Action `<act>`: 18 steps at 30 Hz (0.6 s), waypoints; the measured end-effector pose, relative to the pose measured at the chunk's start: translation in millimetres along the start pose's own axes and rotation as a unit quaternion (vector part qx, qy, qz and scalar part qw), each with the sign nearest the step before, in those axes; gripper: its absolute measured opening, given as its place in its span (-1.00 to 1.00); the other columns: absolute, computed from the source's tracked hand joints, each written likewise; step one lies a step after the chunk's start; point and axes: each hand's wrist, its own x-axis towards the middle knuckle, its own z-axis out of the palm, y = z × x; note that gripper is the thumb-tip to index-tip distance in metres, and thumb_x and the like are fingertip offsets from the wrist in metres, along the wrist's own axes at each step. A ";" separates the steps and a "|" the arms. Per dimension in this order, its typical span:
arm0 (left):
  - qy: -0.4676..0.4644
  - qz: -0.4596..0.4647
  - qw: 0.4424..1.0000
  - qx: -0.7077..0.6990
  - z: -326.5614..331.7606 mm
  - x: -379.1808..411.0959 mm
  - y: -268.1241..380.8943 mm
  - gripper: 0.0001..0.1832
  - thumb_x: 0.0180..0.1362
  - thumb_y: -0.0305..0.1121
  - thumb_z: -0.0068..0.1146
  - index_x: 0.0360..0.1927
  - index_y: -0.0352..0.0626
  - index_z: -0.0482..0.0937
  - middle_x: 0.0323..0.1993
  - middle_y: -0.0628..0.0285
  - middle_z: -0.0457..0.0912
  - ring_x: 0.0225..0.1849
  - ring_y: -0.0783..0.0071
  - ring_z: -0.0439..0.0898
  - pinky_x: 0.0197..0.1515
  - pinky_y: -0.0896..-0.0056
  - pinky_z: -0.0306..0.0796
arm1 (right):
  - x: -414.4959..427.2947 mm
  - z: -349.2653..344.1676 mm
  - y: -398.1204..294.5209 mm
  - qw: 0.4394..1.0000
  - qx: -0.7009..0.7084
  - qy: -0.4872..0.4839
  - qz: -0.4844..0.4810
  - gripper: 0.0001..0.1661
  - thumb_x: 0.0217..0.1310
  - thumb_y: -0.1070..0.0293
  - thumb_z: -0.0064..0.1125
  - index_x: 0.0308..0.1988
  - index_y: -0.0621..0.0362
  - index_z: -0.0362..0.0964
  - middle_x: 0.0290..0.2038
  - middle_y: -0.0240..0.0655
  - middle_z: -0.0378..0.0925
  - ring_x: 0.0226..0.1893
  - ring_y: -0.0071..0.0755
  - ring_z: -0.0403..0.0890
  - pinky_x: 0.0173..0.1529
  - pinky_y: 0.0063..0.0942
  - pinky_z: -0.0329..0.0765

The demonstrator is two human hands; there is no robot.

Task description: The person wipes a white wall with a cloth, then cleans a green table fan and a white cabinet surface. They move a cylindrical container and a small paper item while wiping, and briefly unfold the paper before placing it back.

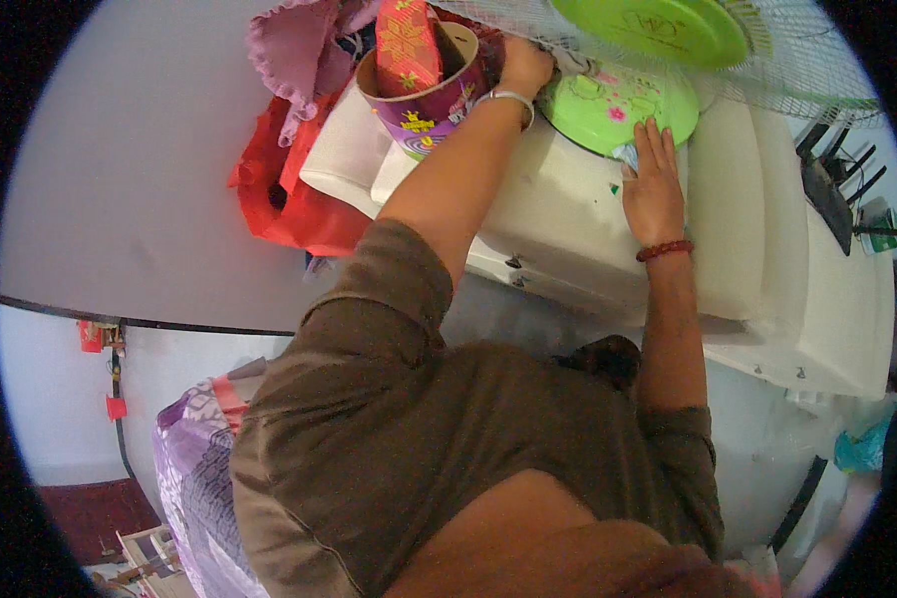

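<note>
My left hand (525, 69) reaches in behind the purple cardboard bucket, next to some greyish cloth; its fingertips are hidden and I cannot tell what they hold. A pale bangle is on that wrist. My right hand (654, 183) lies nearly flat, fingers together, at the near edge of the fan's green round base (620, 112), which has pink flowers on it. A small pale scrap (626, 155) shows beside the thumb. The purple bucket (422, 123) has a red patterned packet (407, 48) standing in it. Beneath is a cream cabinet top (553, 194).
A wire fan guard (800, 82) with a green centre (658, 30) overhangs the top right. Red cloth bags (299, 224) and a pink frilled cloth (299, 52) lie left of the bucket. A black router (826, 194) with antennas stands at the right.
</note>
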 end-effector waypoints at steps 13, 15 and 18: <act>-0.172 0.179 0.931 0.268 41.1 25.7 -31.5 -0.63 0.02 -0.26 -0.25 -0.16 -0.24 0.41 -0.06 -0.05 0.38 -0.01 0.04 0.31 0.09 0.15 0.11 | -1.3 7.9 7.8 0.999 0.010 0.042 0.000 -0.48 0.03 0.46 -0.04 0.06 0.28 0.14 0.14 -0.10 0.11 0.18 -0.01 0.05 0.21 -0.29 0.10; -0.144 0.197 0.947 0.207 31.9 22.9 -32.1 -0.63 0.03 -0.25 -0.24 -0.15 -0.25 0.41 -0.06 -0.03 0.38 -0.01 0.04 0.31 0.09 0.13 0.10 | -0.4 8.6 8.2 0.999 0.013 0.044 -0.013 -0.47 0.07 0.45 -0.07 0.08 0.23 0.11 0.16 -0.12 0.08 0.20 -0.02 0.02 0.20 -0.31 0.09; -0.158 0.097 0.970 0.157 25.0 17.0 -28.4 -0.63 -0.09 -0.26 -0.09 -0.19 -0.22 0.45 -0.22 -0.10 0.46 -0.15 -0.04 0.40 -0.02 0.15 0.25 | 0.5 10.0 10.5 0.999 0.019 0.038 -0.023 -0.47 0.09 0.45 -0.09 0.10 0.21 0.10 0.17 -0.13 0.07 0.21 -0.02 0.00 0.20 -0.31 0.08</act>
